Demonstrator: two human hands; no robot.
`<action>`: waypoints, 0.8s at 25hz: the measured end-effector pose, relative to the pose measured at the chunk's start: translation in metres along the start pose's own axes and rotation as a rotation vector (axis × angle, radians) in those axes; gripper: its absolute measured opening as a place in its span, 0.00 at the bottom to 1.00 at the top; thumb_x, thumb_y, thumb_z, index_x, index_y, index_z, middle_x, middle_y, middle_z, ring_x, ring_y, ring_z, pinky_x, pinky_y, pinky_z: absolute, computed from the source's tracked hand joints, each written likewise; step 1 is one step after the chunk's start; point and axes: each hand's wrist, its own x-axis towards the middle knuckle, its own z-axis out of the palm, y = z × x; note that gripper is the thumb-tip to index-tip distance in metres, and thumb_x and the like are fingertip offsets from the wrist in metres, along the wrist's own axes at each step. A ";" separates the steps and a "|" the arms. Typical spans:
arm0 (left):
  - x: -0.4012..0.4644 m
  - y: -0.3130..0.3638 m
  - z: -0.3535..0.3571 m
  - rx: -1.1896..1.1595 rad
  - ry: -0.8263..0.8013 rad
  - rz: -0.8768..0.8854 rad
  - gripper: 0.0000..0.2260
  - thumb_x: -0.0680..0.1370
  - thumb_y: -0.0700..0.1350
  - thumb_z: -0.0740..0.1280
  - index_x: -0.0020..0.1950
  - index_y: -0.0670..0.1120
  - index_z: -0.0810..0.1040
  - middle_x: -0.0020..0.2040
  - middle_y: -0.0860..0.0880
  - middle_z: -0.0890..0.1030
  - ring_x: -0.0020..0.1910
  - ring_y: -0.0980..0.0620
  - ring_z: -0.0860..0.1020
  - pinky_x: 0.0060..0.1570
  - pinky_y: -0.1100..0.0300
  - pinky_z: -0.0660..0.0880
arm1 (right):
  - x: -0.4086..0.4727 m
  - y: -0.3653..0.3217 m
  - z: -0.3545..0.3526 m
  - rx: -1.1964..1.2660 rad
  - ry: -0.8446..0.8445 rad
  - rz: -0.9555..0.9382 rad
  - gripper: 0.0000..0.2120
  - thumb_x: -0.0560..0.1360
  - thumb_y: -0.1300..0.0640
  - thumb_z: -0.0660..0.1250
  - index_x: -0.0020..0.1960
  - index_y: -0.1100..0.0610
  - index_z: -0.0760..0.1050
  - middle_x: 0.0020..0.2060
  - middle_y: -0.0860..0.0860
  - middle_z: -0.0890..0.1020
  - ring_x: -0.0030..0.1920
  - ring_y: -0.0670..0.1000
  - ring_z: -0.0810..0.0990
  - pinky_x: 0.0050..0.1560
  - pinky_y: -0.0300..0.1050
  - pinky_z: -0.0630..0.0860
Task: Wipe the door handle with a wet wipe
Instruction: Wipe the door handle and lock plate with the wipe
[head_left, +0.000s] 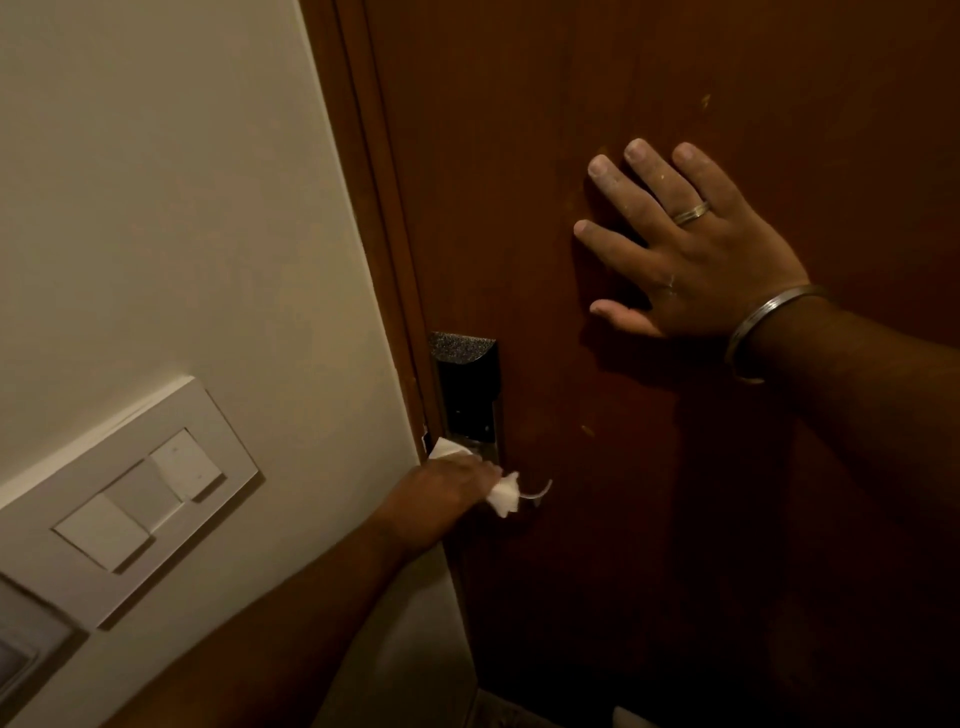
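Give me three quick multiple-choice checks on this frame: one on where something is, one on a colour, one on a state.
1. Where is the switch panel?
A. on the door
B. on the wall beside the door frame
C. on the floor

2. What colour is the wet wipe?
A. white
B. blue
C. green

3. What is the right hand doing?
A. gripping the wipe
B. hanging clear of the door
C. lying flat on the door, fingers spread

Key: 1 B, the panel sits on the pale wall. 2 A, white shows around the left hand at the door handle. 3 C, the palm rests on the wood.
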 end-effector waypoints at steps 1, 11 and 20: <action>-0.004 -0.020 -0.007 0.042 -0.004 -0.012 0.20 0.71 0.36 0.74 0.62 0.43 0.78 0.60 0.41 0.81 0.59 0.43 0.79 0.55 0.45 0.79 | 0.000 0.001 0.000 -0.003 -0.002 -0.001 0.35 0.79 0.32 0.48 0.75 0.55 0.64 0.77 0.64 0.58 0.77 0.66 0.59 0.74 0.63 0.55; 0.005 0.049 0.024 0.089 -0.046 -0.005 0.30 0.79 0.48 0.64 0.76 0.42 0.54 0.76 0.40 0.59 0.74 0.43 0.58 0.72 0.46 0.55 | 0.000 0.001 0.001 0.027 0.009 0.005 0.35 0.79 0.32 0.50 0.75 0.55 0.64 0.77 0.64 0.58 0.76 0.67 0.59 0.74 0.64 0.57; 0.024 0.049 0.001 -0.166 -0.059 -0.162 0.11 0.76 0.39 0.69 0.57 0.40 0.79 0.55 0.40 0.82 0.55 0.43 0.80 0.57 0.49 0.77 | 0.001 0.003 0.002 0.018 0.028 0.001 0.34 0.79 0.32 0.50 0.74 0.55 0.66 0.77 0.64 0.60 0.76 0.66 0.61 0.74 0.64 0.60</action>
